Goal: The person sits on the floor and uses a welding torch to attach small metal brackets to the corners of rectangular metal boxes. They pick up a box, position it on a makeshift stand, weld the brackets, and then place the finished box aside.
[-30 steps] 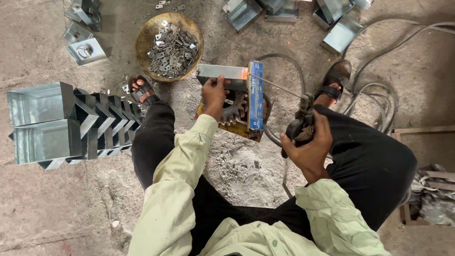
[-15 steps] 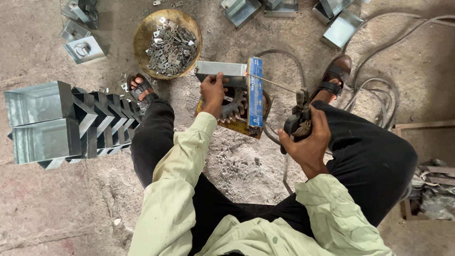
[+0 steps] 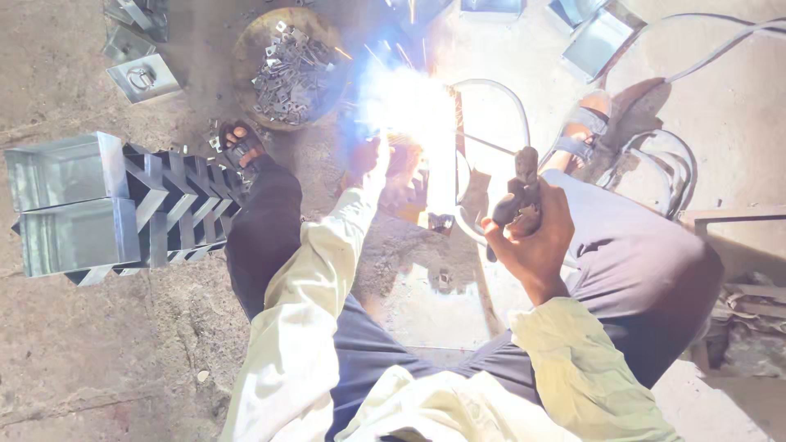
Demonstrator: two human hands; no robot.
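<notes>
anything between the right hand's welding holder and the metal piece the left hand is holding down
Nothing visible does. The right hand grips the electrode holder, and its thin rod runs across open space to the bright arc. The left hand sits just below that glare, which hides the metal piece itself.

Pale cream long-sleeved shirt, sleeves to wrists, cuffs loose. Dark navy-grey trousers. Open strap sandals on both feet. Left hand (image 3: pixel 370 160) and right hand (image 3: pixel 530 236) bare, ungloved.

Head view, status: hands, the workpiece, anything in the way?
Right hand grips electrode holder. Left hand at metal workpiece, mostly lost in arc glare. Cables beside right foot.
</notes>
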